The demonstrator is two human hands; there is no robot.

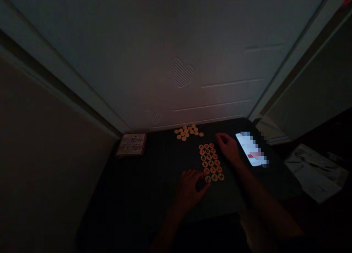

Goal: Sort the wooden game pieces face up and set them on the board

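Round wooden xiangqi pieces [209,157] lie face up in a tight block of three columns, with red and black characters. At the block's lower left, my left hand [189,187] has its thumb and fingers apart around the corner piece [208,179], close against it. It looks to be resting there, not lifting anything. Beside the block's upper right is my right hand [228,147], its fingers curled in and thumb near the index finger. Whatever is between those fingertips is too dark to make out. Further back, several loose pieces [187,132] lie scattered, with no characters visible.
On the right of the dark table [154,187] a lit phone [249,148] lies beside my right forearm. A flat box [131,144] with a printed top sits at the back left. Behind stands a pale panel [132,69] with heart reliefs. White packaging [316,172] is lower right.
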